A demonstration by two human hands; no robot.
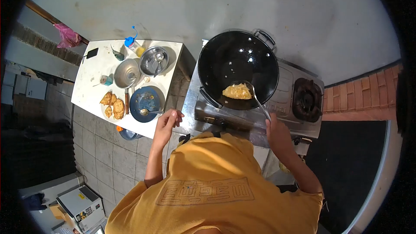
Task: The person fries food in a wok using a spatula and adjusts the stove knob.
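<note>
My right hand (277,131) is closed around the handle of a metal spatula (260,104). Its head reaches into a large black wok (234,54) and sits under or against a golden fried piece of food (237,91) near the wok's front side. The wok has a shiny inner surface with small bright spots. My left hand (168,123) hangs by the front right corner of the white table, fingers loosely curled, with nothing visible in it. Close to it is a blue plate (138,115) with a spoon (149,112) lying across it.
The wok stands on a steel gas stove (284,80); a second burner (307,99) is at right. On the white table (93,89) are fried pieces (117,109), a saucepan (126,70), a steel bowl (149,63) with a ladle, and a blue-capped bottle (135,47). A wall rises behind.
</note>
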